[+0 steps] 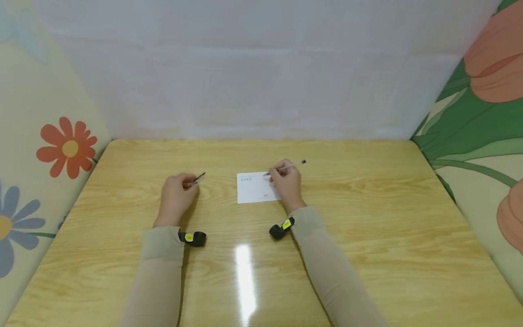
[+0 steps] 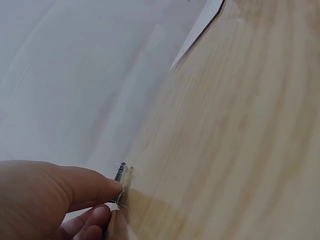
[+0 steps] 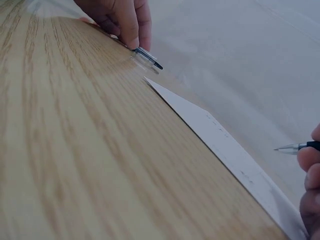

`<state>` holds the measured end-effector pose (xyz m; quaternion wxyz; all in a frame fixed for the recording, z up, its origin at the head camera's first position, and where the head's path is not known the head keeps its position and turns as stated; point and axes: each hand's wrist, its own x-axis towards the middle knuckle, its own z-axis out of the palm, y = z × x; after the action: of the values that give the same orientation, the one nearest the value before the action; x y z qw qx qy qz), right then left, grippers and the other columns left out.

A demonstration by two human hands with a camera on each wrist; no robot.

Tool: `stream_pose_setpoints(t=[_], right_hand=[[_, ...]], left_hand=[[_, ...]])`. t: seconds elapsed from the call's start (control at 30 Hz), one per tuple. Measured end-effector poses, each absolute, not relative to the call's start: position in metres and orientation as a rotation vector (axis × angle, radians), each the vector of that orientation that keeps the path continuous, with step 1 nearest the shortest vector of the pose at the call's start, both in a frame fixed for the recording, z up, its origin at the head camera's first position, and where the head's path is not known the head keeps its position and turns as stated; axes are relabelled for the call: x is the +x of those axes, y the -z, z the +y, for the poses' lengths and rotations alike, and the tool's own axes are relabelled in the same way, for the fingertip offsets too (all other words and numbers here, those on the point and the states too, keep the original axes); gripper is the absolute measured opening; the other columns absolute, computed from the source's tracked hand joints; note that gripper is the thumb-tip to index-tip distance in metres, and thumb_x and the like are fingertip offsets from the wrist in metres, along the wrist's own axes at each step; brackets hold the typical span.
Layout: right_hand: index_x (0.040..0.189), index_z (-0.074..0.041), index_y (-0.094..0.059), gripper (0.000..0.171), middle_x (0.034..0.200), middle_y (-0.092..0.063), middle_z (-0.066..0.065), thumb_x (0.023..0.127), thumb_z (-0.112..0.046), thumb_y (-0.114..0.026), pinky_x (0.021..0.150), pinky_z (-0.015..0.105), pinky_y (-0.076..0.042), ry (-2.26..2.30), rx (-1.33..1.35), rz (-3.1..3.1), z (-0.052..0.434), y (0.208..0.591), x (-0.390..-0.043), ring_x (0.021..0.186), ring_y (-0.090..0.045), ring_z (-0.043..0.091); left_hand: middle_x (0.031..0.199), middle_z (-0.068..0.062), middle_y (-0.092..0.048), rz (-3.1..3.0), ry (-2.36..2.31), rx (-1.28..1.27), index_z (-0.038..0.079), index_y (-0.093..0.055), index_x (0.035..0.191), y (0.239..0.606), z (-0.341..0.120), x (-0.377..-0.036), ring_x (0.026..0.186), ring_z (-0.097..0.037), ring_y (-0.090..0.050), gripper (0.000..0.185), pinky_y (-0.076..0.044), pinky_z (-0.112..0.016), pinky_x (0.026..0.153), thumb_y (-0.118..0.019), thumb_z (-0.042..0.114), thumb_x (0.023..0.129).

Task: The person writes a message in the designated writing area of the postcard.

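Pen (image 1: 286,167) in the right hand (image 1: 287,185), pinched in a writing grip with its tip poised over the white card (image 1: 253,188) — the heel of that hand rests on the card, likely pinning it to the wooden table (image 1: 367,236). Well to the side, the left hand (image 1: 176,195) pinches the pen cap (image 1: 199,178) — kept clear of the writing.

A table (image 1: 367,254) fills the lower half of the picture, and a wall stands behind it. A sheet of paper (image 1: 253,188) lies on the table near the middle. The right hand (image 1: 288,184) rests on the paper's right edge and holds a pen (image 1: 286,167) over its top right corner. The left hand (image 1: 176,196) rests on the table left of the paper, apart from it, and pinches a pen cap (image 1: 199,178).
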<state>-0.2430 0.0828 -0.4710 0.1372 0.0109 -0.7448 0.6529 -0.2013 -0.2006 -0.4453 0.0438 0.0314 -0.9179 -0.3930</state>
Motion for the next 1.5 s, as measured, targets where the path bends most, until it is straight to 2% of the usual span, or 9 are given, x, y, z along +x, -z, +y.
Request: stream_pose_setpoints(t=[0.43, 0.7, 1.1, 1.27, 1.5], right_hand=[[0.078, -0.003, -0.065, 0.013, 0.070, -0.061, 0.005, 0.092, -0.001, -0.066, 0.051, 0.022, -0.045, -1.872, 0.026, -2.093, 0.083, 0.471, -0.242, 0.056, -0.056, 0.014], [0.078, -0.002, -0.065, 0.012, 0.070, -0.060, 0.004, 0.091, 0.001, -0.066, 0.050, 0.021, -0.044, -1.913, 0.051, -2.046, 0.084, 0.473, -0.242, 0.055, -0.055, 0.013], [0.081, -0.004, -0.063, 0.013, 0.065, -0.061, 0.005, 0.094, -0.002, -0.063, 0.048, 0.022, -0.042, -1.995, 0.067, -2.013, 0.082, 0.475, -0.235, 0.051, -0.052, 0.013], [0.084, -0.001, -0.063, 0.014, 0.062, -0.060, 0.003, 0.097, -0.002, -0.058, 0.046, 0.021, -0.041, -2.062, 0.079, -1.966, 0.081, 0.478, -0.233, 0.050, -0.050, 0.013], [0.082, -0.003, -0.060, 0.018, 0.059, -0.059, 0.001, 0.099, -0.002, -0.055, 0.043, 0.018, -0.039, -2.129, 0.099, -1.872, 0.082, 0.473, -0.237, 0.046, -0.048, 0.008]], left_hand=[[0.108, -0.027, -0.057, -2.771, 1.179, 0.116, -0.011, -0.066, 0.115, 0.445, -0.200, -0.201, 0.100, -0.039, -0.057, 0.023, -0.048, -0.048, 0.086, -0.062, 0.001, 0.096], [0.106, -0.026, -0.056, -2.796, 1.154, 0.109, -0.010, -0.066, 0.113, 0.445, -0.199, -0.200, 0.099, -0.038, -0.053, 0.020, -0.046, -0.046, 0.084, -0.061, 0.002, 0.097], [0.116, -0.030, -0.059, -2.843, 1.170, 0.016, -0.008, -0.064, 0.119, 0.442, -0.198, -0.196, 0.107, -0.043, -0.057, 0.023, -0.048, -0.055, 0.093, -0.058, 0.006, 0.102], [0.122, -0.029, -0.062, -2.852, 1.217, 0.035, -0.006, -0.061, 0.123, 0.441, -0.195, -0.193, 0.112, -0.042, -0.059, 0.025, -0.048, -0.055, 0.097, -0.055, 0.009, 0.104], [0.117, -0.025, -0.067, -2.757, 1.297, -0.063, -0.004, -0.063, 0.121, 0.435, -0.180, -0.196, 0.107, -0.038, -0.062, 0.023, -0.050, -0.050, 0.094, -0.057, 0.009, 0.103]])
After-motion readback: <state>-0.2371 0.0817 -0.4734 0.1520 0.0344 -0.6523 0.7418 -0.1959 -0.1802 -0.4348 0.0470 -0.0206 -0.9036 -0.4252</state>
